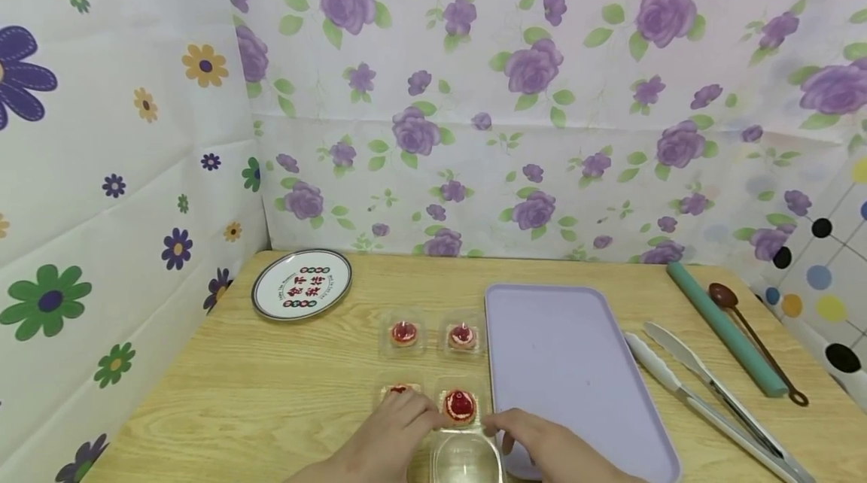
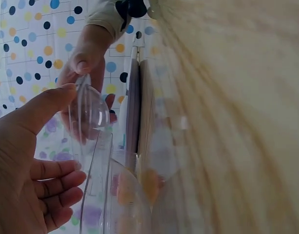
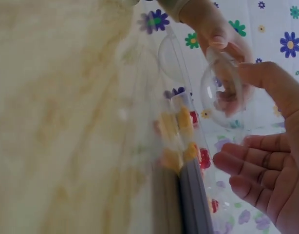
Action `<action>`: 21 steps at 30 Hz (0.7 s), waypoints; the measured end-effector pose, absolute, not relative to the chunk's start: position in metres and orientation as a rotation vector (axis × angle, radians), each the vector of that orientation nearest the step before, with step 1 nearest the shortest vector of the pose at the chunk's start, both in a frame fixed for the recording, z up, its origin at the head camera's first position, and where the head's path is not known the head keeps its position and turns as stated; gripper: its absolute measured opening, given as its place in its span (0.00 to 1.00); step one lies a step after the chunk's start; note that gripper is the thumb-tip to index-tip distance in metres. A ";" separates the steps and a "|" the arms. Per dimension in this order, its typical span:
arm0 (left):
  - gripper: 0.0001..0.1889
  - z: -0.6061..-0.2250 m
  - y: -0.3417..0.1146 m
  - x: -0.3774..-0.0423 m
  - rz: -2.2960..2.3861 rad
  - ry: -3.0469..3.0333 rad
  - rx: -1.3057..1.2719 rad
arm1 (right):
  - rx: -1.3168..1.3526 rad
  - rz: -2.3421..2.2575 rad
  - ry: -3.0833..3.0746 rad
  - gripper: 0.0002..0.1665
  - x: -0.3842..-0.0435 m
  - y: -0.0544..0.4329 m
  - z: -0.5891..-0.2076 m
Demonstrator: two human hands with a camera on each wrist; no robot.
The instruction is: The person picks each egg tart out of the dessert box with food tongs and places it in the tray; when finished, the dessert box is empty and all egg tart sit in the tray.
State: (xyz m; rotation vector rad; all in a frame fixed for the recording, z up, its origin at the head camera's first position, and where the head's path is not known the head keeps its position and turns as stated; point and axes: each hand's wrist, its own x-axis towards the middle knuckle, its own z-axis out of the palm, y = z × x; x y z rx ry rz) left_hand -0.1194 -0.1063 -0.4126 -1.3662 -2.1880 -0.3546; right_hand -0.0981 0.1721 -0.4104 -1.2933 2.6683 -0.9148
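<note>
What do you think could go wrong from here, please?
The clear lid might slip, as the left hand and right hand seem to touch only its edge. The red-topped tart sits uncovered close to both hands and could get smeared. The left hand also overlaps a neighbouring box in the head view and might nudge it.

The head view looked forward and down from above the clear lid (image 1: pixel 467 460). Both wrist views faced it closely from opposite sides (each picture tipped sideways), sharing that lid.
</note>
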 end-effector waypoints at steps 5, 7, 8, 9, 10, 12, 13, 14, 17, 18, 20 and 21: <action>0.35 -0.418 -0.107 -0.119 -0.308 -2.195 -1.383 | -1.289 -0.882 2.656 0.38 -0.098 0.170 -0.417; 0.34 -0.420 -0.107 -0.118 -0.272 -2.208 -1.386 | -1.313 -0.853 2.669 0.37 -0.097 0.169 -0.419; 0.33 -0.420 -0.107 -0.118 -0.251 -2.214 -1.384 | -1.323 -0.832 2.683 0.37 -0.097 0.169 -0.420; 0.32 -0.421 -0.107 -0.118 -0.231 -2.219 -1.381 | -1.338 -0.798 2.706 0.37 -0.097 0.169 -0.421; 0.32 -0.421 -0.108 -0.118 -0.213 -2.221 -1.381 | -1.349 -0.770 2.724 0.37 -0.096 0.168 -0.422; 0.31 -0.422 -0.108 -0.118 -0.182 -2.222 -1.380 | -1.349 -0.714 2.759 0.38 -0.095 0.168 -0.422; 0.30 -0.422 -0.108 -0.118 -0.172 -2.217 -1.382 | -1.351 -0.687 2.775 0.38 -0.094 0.168 -0.423; 0.29 -0.423 -0.108 -0.118 -0.167 -2.210 -1.386 | -1.351 -0.664 2.788 0.38 -0.094 0.168 -0.423; 0.27 -0.425 -0.109 -0.119 -0.157 -2.181 -1.406 | -1.387 -0.613 2.813 0.36 -0.093 0.167 -0.425; 0.27 -0.425 -0.109 -0.120 -0.157 -2.169 -1.411 | -1.403 -0.601 2.820 0.36 -0.093 0.167 -0.426; 0.26 -0.427 -0.109 -0.120 -0.152 -2.157 -1.420 | -1.429 -0.580 2.829 0.34 -0.093 0.167 -0.428; 0.26 -0.427 -0.109 -0.121 -0.149 -2.151 -1.422 | -1.435 -0.573 2.831 0.34 -0.093 0.167 -0.428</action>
